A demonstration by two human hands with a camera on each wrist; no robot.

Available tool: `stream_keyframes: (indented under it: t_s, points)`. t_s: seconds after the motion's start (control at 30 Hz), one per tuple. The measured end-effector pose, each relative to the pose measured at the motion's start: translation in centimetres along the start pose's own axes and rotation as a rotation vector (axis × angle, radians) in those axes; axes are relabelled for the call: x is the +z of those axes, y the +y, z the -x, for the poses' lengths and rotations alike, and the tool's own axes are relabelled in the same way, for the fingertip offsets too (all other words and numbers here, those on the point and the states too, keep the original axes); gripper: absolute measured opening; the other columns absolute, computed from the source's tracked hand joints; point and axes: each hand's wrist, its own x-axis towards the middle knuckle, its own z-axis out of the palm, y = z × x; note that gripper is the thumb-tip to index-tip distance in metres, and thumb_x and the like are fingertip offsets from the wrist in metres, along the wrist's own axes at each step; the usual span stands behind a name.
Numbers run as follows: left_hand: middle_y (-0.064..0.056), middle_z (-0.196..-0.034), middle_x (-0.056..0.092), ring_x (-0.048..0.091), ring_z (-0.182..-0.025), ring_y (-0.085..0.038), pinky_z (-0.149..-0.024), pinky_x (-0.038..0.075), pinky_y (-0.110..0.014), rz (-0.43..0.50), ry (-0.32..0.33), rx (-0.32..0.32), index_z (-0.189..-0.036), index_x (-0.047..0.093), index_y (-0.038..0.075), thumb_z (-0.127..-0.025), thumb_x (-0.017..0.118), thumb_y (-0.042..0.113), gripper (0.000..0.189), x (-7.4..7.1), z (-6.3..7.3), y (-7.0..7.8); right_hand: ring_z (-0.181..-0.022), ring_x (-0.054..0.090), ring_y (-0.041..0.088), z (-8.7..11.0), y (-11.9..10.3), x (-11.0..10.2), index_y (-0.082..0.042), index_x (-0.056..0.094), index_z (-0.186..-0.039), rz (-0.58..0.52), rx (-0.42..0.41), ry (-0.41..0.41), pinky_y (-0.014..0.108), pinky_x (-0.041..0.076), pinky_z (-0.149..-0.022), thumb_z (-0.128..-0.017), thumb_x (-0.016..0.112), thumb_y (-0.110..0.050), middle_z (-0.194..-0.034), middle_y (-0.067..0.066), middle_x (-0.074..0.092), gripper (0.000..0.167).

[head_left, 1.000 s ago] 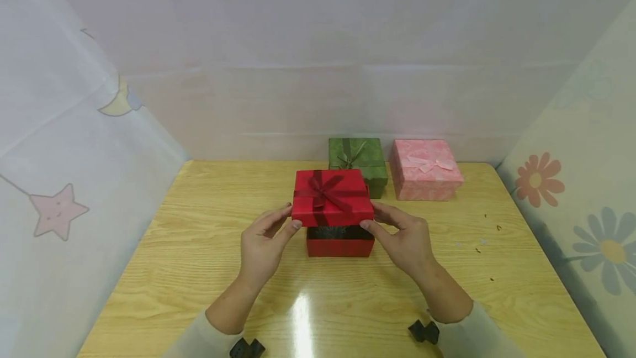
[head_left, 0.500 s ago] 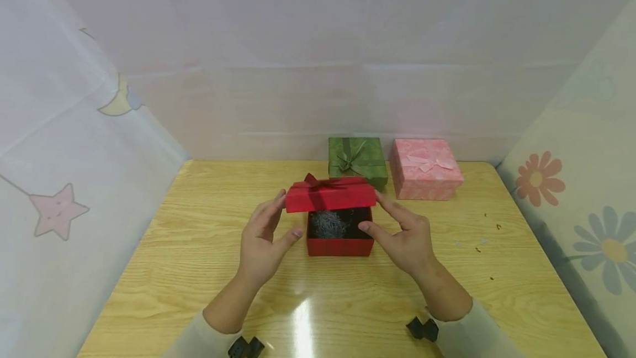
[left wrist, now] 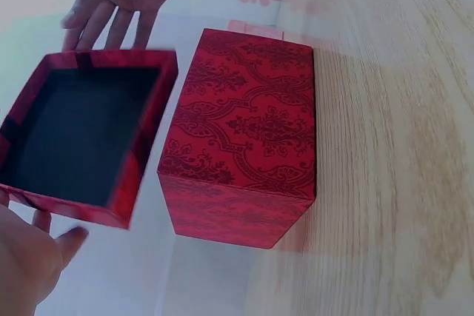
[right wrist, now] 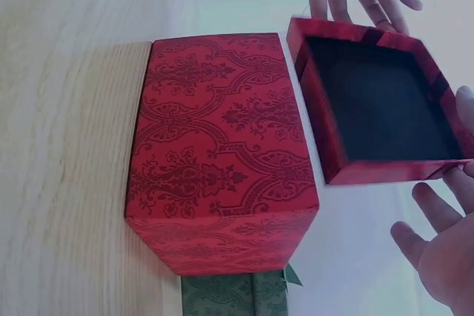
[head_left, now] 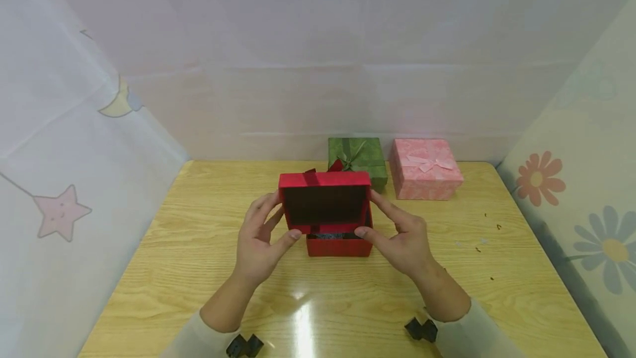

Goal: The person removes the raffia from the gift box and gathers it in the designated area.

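Both hands hold a red gift box lid (head_left: 324,180) by its two sides, above the red box base (head_left: 339,247) on the table. It is tilted up so its black inside faces me, with the dark red bow behind it. My left hand (head_left: 255,247) has its fingers along the left side and its thumb near the lower corner. On the other side my right hand (head_left: 407,242) grips in the same way. Grey shredded filler (head_left: 332,235) shows in the base below. Both wrist views show the patterned base (left wrist: 244,116) beside the raised lid (right wrist: 326,123).
Behind the lid stands a green gift box (head_left: 365,151) with a ribbon, partly hidden. A pink gift box (head_left: 427,170) with a bow is to its right. Small scraps (head_left: 478,250) lie on the right of the wooden table (head_left: 199,225). Printed cloth walls surround it.
The lid has swung from bow side up to bow side back, turning its black inside toward me. Both hands stay in nearly the same place. The base has not moved.
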Motion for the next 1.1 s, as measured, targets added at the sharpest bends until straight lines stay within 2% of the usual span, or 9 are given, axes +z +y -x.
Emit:
stream_keyframes:
  t_s: [0.17,0.37,0.43,0.53,0.67,0.73,0.9,1.0,1.1]
  points:
    - [-0.02,-0.153,0.039,0.041,-0.135,-0.036,-0.099,0.057,-0.034,-0.007,-0.016,-0.124,-0.157,0.04,0.001,-0.085,0.081,-0.008,0.083,-0.6,0.4,0.1,-0.134,0.057,0.03,0.3,-0.2,0.3,0.006,0.055,-0.146,-0.014,0.087,-0.052,0.034,0.045,-0.115,-0.067,0.092,0.011,-0.139,0.023,0.062,0.088]
    - [-0.008,-0.163,0.033,0.038,-0.14,-0.035,-0.091,0.061,-0.034,-0.028,-0.08,-0.255,-0.162,0.036,0.012,-0.085,0.078,-0.011,0.091,-1.8,0.4,0.2,-0.134,0.058,0.03,0.6,-0.3,0.8,-0.001,0.048,-0.154,0.011,0.197,-0.117,0.03,0.042,-0.117,-0.07,0.093,0.005,-0.147,0.017,0.058,0.096]
    - [-0.008,-0.165,0.032,0.038,-0.141,-0.035,-0.092,0.061,-0.035,-0.008,-0.098,-0.283,-0.162,0.035,0.012,-0.086,0.078,-0.009,0.09,-2.3,0.5,0.2,-0.136,0.057,0.029,0.7,-0.3,0.8,-0.006,0.044,-0.158,0.021,0.235,-0.148,0.031,0.043,-0.116,-0.075,0.094,-0.006,-0.149,0.013,0.057,0.097]
    - [-0.008,-0.167,0.031,0.035,-0.143,-0.033,-0.093,0.061,-0.034,0.021,-0.113,-0.321,-0.163,0.034,0.012,-0.087,0.079,-0.005,0.09,-3.0,0.5,0.3,-0.136,0.057,0.027,0.8,-0.2,0.9,-0.013,0.038,-0.162,0.039,0.273,-0.205,0.038,0.048,-0.113,-0.082,0.09,-0.036,-0.149,0.009,0.058,0.098]
    - [-0.012,-0.166,0.032,0.034,-0.144,-0.033,-0.091,0.062,-0.037,0.075,-0.13,-0.346,-0.164,0.033,0.012,-0.088,0.08,-0.002,0.091,-3.8,0.6,0.3,-0.133,0.058,0.024,0.8,-0.2,1.3,-0.018,0.028,-0.166,0.061,0.314,-0.284,0.053,0.05,-0.109,-0.078,0.079,-0.065,-0.147,0.005,0.059,0.112]
    - [-0.015,-0.166,0.032,0.034,-0.144,-0.034,-0.091,0.062,-0.039,0.107,-0.14,-0.349,-0.164,0.032,0.01,-0.087,0.082,-0.001,0.092,-4.1,0.6,0.4,-0.133,0.058,0.022,0.8,-0.3,1.6,-0.022,0.024,-0.167,0.072,0.351,-0.314,0.057,0.049,-0.108,-0.075,0.083,-0.065,-0.149,0.002,0.057,0.118]
    - [-0.018,-0.169,0.023,0.032,-0.146,-0.035,-0.094,0.06,-0.041,0.188,-0.164,-0.354,-0.164,0.027,0.006,-0.086,0.084,-0.001,0.097,-4.8,0.7,0.6,-0.136,0.055,0.023,0.7,-0.3,2.3,-0.028,0.016,-0.168,0.072,0.422,-0.351,0.06,0.047,-0.109,-0.07,0.097,-0.045,-0.156,-0.001,0.05,0.128]
    - [-0.017,-0.172,0.017,0.03,-0.149,-0.036,-0.097,0.058,-0.04,0.213,-0.183,-0.348,-0.165,0.023,0.004,-0.084,0.083,-0.007,0.101,-5.4,0.9,0.7,-0.137,0.055,0.024,0.8,-0.1,2.8,-0.027,0.016,-0.168,0.075,0.42,-0.359,0.057,0.047,-0.11,-0.072,0.098,-0.036,-0.157,0.0,0.049,0.127]
    - [-0.015,-0.172,0.015,0.025,-0.152,-0.036,-0.101,0.056,-0.039,0.188,-0.197,-0.339,-0.165,0.023,0.004,-0.08,0.083,-0.013,0.105,-6.0,1.0,0.7,-0.137,0.054,0.023,0.8,0.0,3.3,-0.026,0.017,-0.168,0.076,0.42,-0.357,0.054,0.048,-0.111,-0.074,0.097,-0.034,-0.158,0.0,0.047,0.124]
